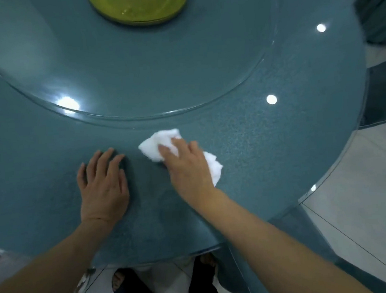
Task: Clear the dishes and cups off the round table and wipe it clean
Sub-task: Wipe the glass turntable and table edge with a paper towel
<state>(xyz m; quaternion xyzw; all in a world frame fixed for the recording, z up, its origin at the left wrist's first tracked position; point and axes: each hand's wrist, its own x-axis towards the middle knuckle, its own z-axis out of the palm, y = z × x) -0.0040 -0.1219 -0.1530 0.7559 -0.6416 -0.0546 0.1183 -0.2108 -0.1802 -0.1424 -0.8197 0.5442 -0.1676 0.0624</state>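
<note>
Right hand (185, 168) fingers curl over a crumpled white paper tissue (161, 144), pressing it onto the round teal glass-topped table (269, 151) beside the flat, relaxed left hand (103, 189), near the clear glass turntable (135, 81).

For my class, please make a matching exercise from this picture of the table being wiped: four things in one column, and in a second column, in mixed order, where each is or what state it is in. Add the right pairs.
Column 1
1. left hand
2. right hand
3. white cloth
4. yellow-green base

Column 2
A. crumpled under a hand on the table
B. at the far centre, beneath the glass turntable
C. flat on the table, fingers straight, holding nothing
D. grips the wiping material

Pairs: 1-C, 2-D, 3-A, 4-B
</note>
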